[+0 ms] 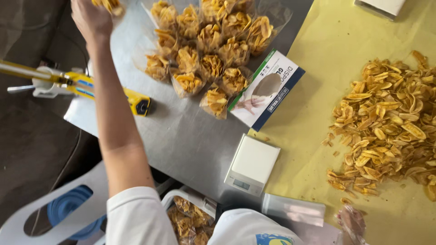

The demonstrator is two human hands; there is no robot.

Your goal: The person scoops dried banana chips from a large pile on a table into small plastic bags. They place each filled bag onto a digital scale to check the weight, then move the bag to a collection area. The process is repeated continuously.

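Golden chip bag (109, 5) gripped in left hand (91, 18) | set upright beside bagged chips (209, 50) at bench (190, 140) far edge | gloved right hand (352, 222) near edge, grip unclear.

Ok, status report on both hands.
Left hand up top, holding a chip bag. Right hand, gloved, empty near clear bags. Nothing in the way.

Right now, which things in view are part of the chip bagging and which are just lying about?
In use:
left hand holding a bag of chips
filled bags
loose chip pile
white scale
empty bags
yellow sealer
gloved right hand

Lying about:
glove box
white box, top edge
white plastic chair
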